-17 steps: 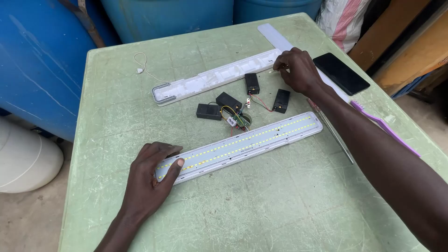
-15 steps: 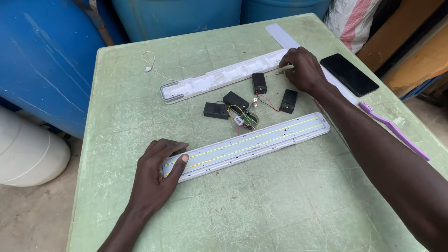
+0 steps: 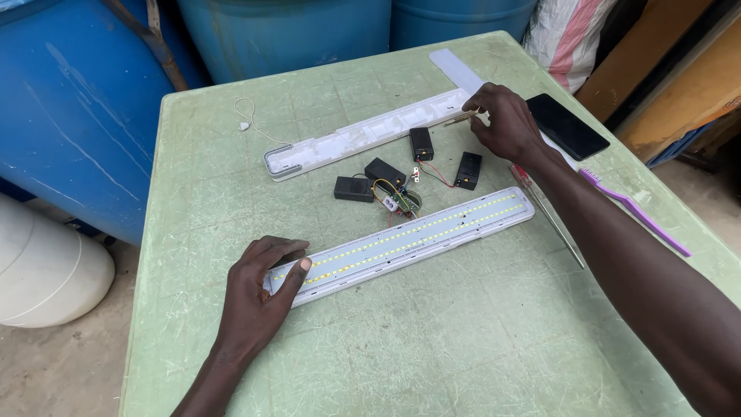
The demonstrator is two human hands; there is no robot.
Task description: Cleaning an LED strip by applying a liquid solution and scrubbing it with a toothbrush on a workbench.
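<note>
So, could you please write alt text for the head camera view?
A person's left hand presses one end of a long LED strip panel on a green table, while the right hand touches a white housing; small black wired modules lie between.

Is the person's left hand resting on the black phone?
No, the left hand rests on one end of the long light strip, while the black phone lies across the table by the right hand.

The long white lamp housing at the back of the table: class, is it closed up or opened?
Opened. The white housing lies hollow side up, while its LED strip panel lies apart under the left hand.
</note>
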